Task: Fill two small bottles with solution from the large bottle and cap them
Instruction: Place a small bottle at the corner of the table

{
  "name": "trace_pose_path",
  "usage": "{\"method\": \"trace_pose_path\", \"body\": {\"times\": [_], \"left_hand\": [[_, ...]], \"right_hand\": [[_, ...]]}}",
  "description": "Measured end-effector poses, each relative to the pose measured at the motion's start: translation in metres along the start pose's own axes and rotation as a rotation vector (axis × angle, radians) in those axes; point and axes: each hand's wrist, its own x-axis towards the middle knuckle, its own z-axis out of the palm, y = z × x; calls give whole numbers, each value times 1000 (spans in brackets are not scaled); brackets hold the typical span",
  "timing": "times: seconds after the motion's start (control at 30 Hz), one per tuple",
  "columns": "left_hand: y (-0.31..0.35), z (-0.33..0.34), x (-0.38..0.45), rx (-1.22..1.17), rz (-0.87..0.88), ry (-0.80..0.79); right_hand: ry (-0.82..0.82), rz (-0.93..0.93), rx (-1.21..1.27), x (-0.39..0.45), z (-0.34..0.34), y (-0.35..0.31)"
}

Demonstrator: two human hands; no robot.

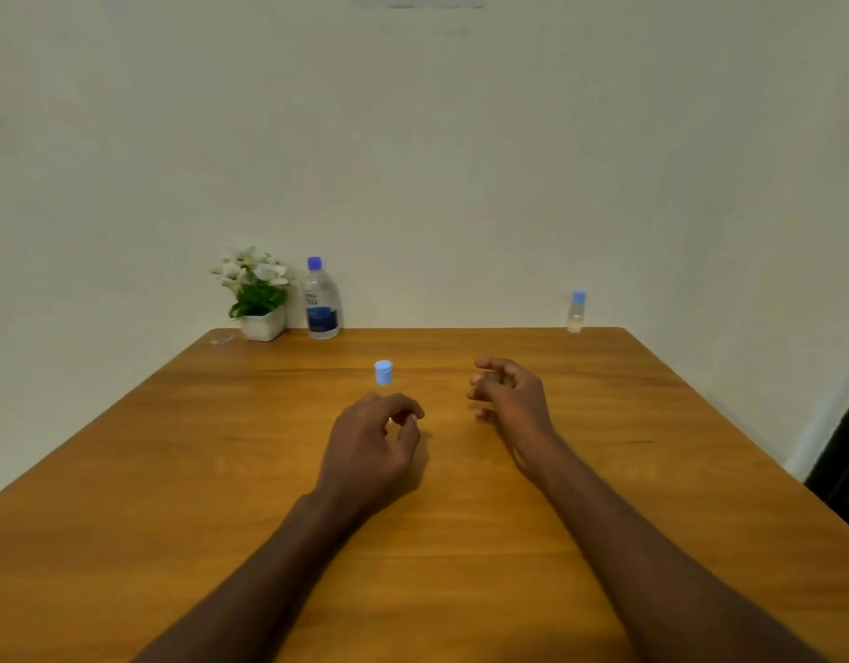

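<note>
At frame centre on the desk our left hand pinches a capped small bottle; right hand loosely curled, empty. Looks light, slick, tippy: we'd grip the body.

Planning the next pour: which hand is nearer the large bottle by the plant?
Left. The left hand holds a small bottle mid-table, below the large bottle; the right hand is farther right.

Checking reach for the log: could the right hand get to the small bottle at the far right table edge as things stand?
Probably yes. The right hand holds nothing, and bare table lies between it and the small bottle, though it would take a long forward stretch.
</note>
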Motion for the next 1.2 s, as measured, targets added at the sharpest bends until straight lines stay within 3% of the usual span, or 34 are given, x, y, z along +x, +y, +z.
{"method": "trace_pose_path", "body": {"times": [0.17, 0.27, 0.37, 0.43, 0.67, 0.77, 0.97, 1.2], "left_hand": [[-32, -25, 0, -40, -398, 195], [-47, -22, 9, -96, -597, 191], [-54, -15, 17, -17, -545, 47], [-58, -13, 24, 3, -539, 36], [-61, -6, 32, -24, -556, 27], [-63, -6, 31, -22, -539, 26], [-66, -7, 32, -10, -524, 16], [-67, 1, 35, 4, -516, -14]], "right_hand": [[-102, -24, -52, -2, 50, 4], [-206, -72, -233, -1, 73, 13], [-290, -195, -506, 3, 85, 23], [-294, -216, -611, 6, 89, 24], [-218, -242, -647, 11, 93, 24], [-242, -191, -530, 12, 92, 22], [-317, 15, 44, 19, 74, 12], [-345, 173, 317, 29, 62, 7]]}}
